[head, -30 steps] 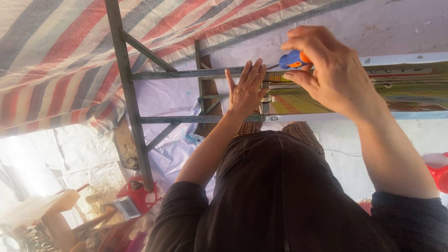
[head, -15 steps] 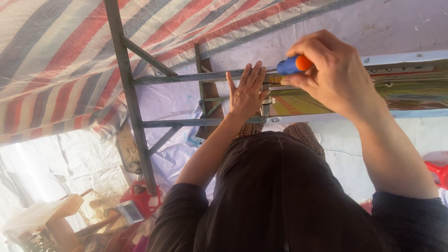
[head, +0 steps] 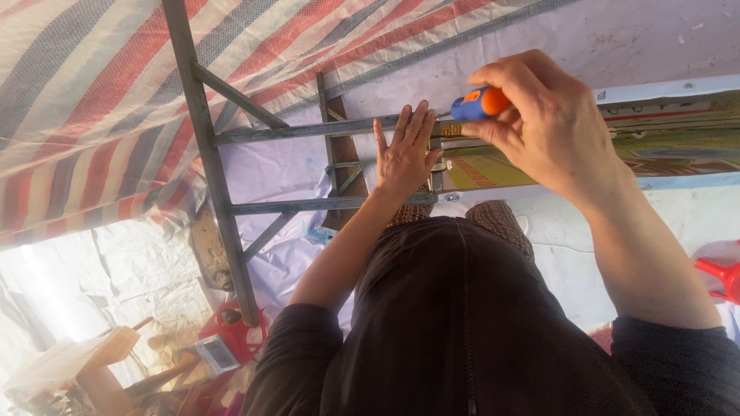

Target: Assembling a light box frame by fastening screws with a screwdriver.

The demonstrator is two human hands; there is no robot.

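Right hand (head: pixel 551 127) is wrapped around an orange-and-blue screwdriver handle (head: pixel 479 103), long axis running leftward toward the grey metal frame (head: pixel 308 129); tip hidden behind the fingers. Left hand (head: pixel 406 154) lies open, palm flat against the frame rail, just left of the handle. A printed panel (head: pixel 617 146) sits behind.

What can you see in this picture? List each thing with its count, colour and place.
metal frame: one, grey, left and centre
tarpaulin: one, red, white and blue stripes, upper left
printed panel: one, green and yellow, right
screwdriver: one, orange and blue handle, in right hand
stool: one, red, right edge
wooden pieces: several, lower left
left hand: flat against frame
right hand: closed on screwdriver
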